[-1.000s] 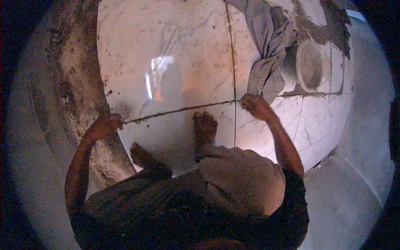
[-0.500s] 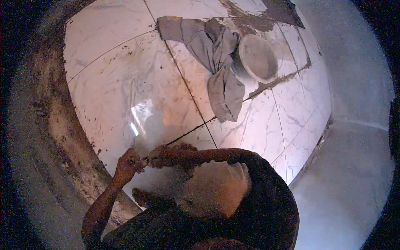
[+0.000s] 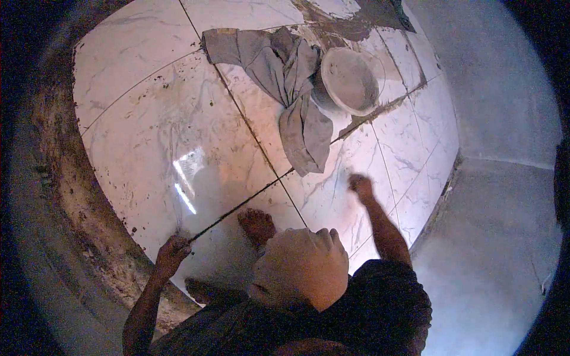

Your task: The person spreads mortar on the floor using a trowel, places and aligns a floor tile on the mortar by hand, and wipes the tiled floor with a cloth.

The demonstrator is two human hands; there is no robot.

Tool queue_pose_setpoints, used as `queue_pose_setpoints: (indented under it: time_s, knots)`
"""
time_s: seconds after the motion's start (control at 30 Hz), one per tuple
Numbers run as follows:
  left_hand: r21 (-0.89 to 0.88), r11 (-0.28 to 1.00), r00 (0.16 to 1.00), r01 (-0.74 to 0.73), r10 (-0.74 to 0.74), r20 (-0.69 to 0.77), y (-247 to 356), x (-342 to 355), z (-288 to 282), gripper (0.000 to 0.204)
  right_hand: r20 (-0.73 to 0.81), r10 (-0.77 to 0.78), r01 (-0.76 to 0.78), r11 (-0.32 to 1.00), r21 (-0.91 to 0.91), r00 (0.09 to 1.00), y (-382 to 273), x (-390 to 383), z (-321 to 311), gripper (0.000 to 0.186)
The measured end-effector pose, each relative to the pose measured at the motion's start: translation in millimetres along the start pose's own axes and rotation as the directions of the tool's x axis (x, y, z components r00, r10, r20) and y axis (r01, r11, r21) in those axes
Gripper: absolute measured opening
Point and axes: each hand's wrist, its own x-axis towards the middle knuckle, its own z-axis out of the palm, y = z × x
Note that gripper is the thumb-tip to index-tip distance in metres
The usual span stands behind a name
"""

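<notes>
My left hand (image 3: 172,256) is closed low over the tiled floor at the left, beside the dark joint between two tiles. Whatever its fingers pinch is too small to make out. My right hand (image 3: 361,185) is out over the tiles at the right, smeared by motion, so its fingers do not show clearly. The nearest thing to it is a crumpled grey cloth (image 3: 306,133), lying just beyond. Touching or close behind the cloth stands a round bucket (image 3: 350,83), its inside coated or filled with grey.
White marbled tiles (image 3: 148,118) carry dirt crumbs and smears. Grey wet mortar (image 3: 380,21) spreads at the far right. A rough dirt strip (image 3: 89,196) borders the tiles at left, and a grey wall (image 3: 504,107) rises at right. My bare foot (image 3: 257,225) rests between my hands.
My hands were together at the lower left; my right hand has swung away to the right, toward the cloth. My left hand has shifted slightly down and left. The view has shifted a little.
</notes>
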Motion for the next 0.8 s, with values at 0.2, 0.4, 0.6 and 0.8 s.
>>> queue_pose_setpoints:
  time_s: [0.2, 0.4, 0.6, 0.8]
  knots:
    - [0.09, 0.996, 1.0, 0.011, -0.01, -0.018, -10, 12, -9, 0.032, -0.545, 0.43, -0.587, 0.796, -0.148, 0.72, 169, 118, -182, 0.019]
    - [0.194, 0.976, 0.989, -0.103, 0.122, -0.088, -16, 3, -11, 0.033, -0.015, 0.197, -0.181, 0.926, 0.333, 0.98, 56, 157, -122, 0.018]
    - [0.047, 0.998, 0.998, 0.042, -0.04, -0.039, -19, -16, -5, 0.035, -0.2, -0.273, 0.272, 0.962, -0.033, 0.941, -211, 144, -67, 0.058]
    - [0.188, 0.981, 0.997, -0.057, 0.066, -0.045, -14, -6, -6, 0.042, -0.079, 0.074, -0.064, 0.99, 0.123, 0.994, -189, 233, -75, 0.056]
